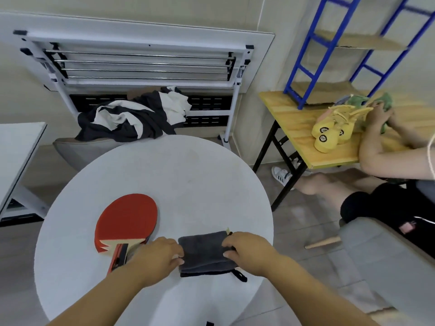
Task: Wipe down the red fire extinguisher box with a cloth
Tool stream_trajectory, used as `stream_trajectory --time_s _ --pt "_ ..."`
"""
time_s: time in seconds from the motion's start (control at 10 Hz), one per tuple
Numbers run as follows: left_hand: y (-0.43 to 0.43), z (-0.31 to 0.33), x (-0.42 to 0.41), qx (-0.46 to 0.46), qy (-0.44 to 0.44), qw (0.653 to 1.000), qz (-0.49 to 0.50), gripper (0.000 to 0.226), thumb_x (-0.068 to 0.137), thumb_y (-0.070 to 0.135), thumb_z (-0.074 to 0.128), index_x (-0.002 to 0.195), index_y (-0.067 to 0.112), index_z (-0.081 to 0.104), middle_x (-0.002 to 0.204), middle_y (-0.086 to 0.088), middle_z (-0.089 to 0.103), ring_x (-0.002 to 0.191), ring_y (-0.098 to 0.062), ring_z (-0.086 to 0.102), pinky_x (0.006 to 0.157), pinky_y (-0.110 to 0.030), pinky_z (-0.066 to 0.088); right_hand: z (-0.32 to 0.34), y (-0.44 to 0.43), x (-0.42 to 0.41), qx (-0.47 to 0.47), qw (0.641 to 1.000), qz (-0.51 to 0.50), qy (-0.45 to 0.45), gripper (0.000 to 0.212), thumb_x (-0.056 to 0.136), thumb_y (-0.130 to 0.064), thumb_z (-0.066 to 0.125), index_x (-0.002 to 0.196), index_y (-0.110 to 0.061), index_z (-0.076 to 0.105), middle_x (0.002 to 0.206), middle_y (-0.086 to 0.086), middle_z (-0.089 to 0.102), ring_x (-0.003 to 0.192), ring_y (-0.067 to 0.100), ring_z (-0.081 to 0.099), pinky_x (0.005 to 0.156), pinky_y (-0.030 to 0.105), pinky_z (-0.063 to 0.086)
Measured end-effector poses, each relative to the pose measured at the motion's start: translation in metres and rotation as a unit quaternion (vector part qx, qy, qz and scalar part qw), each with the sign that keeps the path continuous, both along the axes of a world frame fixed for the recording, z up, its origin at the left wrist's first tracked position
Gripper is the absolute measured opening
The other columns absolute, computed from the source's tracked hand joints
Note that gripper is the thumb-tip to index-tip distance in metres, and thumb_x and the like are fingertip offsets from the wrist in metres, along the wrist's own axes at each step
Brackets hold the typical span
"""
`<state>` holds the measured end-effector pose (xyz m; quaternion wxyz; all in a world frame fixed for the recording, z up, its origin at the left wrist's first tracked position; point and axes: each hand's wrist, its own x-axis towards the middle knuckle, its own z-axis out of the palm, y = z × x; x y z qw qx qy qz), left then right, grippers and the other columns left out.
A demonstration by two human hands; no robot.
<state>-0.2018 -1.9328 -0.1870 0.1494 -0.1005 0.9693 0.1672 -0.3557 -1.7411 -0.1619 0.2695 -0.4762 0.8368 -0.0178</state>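
On the near edge of a round white desk (188,180) a folded dark grey cloth (202,252) is laid flat, a black loop trailing from its near right corner. Its left edge is pinched by the curled fingers of the left hand (160,257), and its right edge is gripped by the bent fingers of the right hand (249,250). Just left of the cloth a red table tennis paddle (127,220) is lying, its handle partly hidden under the left wrist. The floor is laid with pale tiles, and a wooden stick (323,242) is seen on it to the right, beside a grey seat (388,255).

Further right a second person is seated at a wooden desk (296,128), where yellow soft items (329,132) are piled; their round black badges are too small to be read. A blue shelf frame (303,64) is set on that desk. Beyond the round desk, black-and-white clothing (131,116) is heaped on a grey chair (77,149), and a folded white table (141,60) is leaned against the far wall.
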Motion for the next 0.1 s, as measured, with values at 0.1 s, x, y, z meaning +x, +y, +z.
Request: stream_trajectory --time_s 0.1 --pt "-0.0084 0.0106 0.0033 0.016 -0.009 1.000 -0.020 0.029 0.097 0.037 0.039 0.109 0.028 0.063 0.116 0.010 0.060 0.103 -0.012 0.057 0.088 -0.032 0.049 0.0120 0.0132 0.0148 -0.010 0.999 -0.043 -0.007 0.022 0.098 -0.031 0.041 0.098 -0.015 0.057 0.097 -0.001 0.054 0.089 0.020 0.051 0.065 0.026 0.038"
